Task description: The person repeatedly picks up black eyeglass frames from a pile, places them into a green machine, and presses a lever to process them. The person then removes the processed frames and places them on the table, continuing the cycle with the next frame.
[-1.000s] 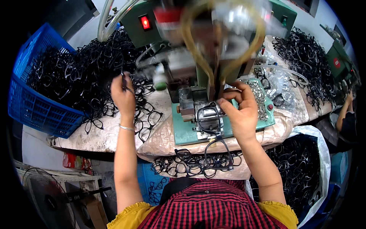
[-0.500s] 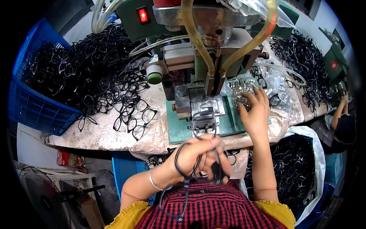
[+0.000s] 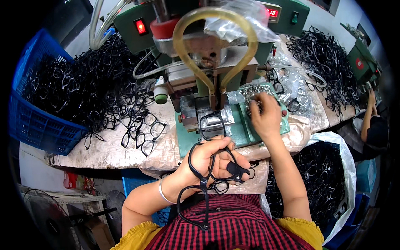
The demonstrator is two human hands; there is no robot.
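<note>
My left hand (image 3: 214, 160) is closed around several black eyeglass frames (image 3: 203, 182) in front of the press. One frame's rim reaches up before the metal jig (image 3: 191, 111), while another hangs down over my apron. A dark cover (image 3: 237, 170) sits on one of this hand's fingertips. My right hand (image 3: 268, 118) is at a pile of small shiny metal parts (image 3: 256, 89) on the green base, right of the jig. Its thumb and fingers are drawn together; whatever lies between them is too small to make out.
The green press (image 3: 196, 71) with a looped yellowish hose (image 3: 179, 37) rises ahead. Left are heaped black frames (image 3: 100, 75) and a blue crate (image 3: 46, 118). A white-lined sack of frames (image 3: 348, 166) stands at lower right. Another person (image 3: 371, 125) works at far right.
My right hand's fingers have gone from spread to drawn together at the metal parts. The frames in my left hand have turned and fanned apart. The whole view has shifted slightly.
</note>
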